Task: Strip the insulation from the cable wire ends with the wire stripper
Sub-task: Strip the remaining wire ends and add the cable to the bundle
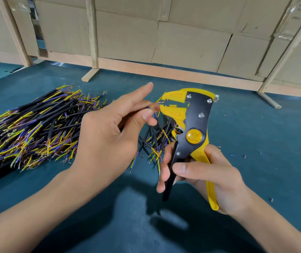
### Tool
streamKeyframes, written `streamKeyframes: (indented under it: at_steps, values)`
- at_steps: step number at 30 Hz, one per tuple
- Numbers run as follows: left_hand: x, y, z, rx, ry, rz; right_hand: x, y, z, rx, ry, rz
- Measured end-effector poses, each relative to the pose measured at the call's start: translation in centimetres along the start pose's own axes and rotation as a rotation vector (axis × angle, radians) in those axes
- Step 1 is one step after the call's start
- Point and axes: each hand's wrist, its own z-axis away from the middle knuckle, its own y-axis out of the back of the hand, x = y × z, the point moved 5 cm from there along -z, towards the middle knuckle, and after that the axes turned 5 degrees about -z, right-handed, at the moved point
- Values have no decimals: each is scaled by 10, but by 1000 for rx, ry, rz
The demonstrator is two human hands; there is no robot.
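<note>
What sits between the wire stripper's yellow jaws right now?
A thin wire end with bare copper strands reaches into the open jaws of the wire stripper, pinched by the left hand. The right hand grips the handles. How deep the tip goes is hidden.

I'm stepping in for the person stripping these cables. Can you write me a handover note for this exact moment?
Left hand pinches a cable, its bared copper wire end between the open stripper jaws.
Right hand grips the yellow-black wire stripper handles.
Big cable pile lies left on the blue table, a smaller heap under the tool; many ends look stripped.
Left: this cable's other wires, any unstripped cables.
</note>
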Motion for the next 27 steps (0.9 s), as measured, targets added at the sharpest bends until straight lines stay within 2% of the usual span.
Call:
streamKeyframes:
  at_steps: [18,27]
  values:
    - [12,8,-3,15,-256,-268,-8,-3,1,-195,62,-36]
    - [7,7,-3,28,-285,-321,-9,-7,1,-248,40,-34]
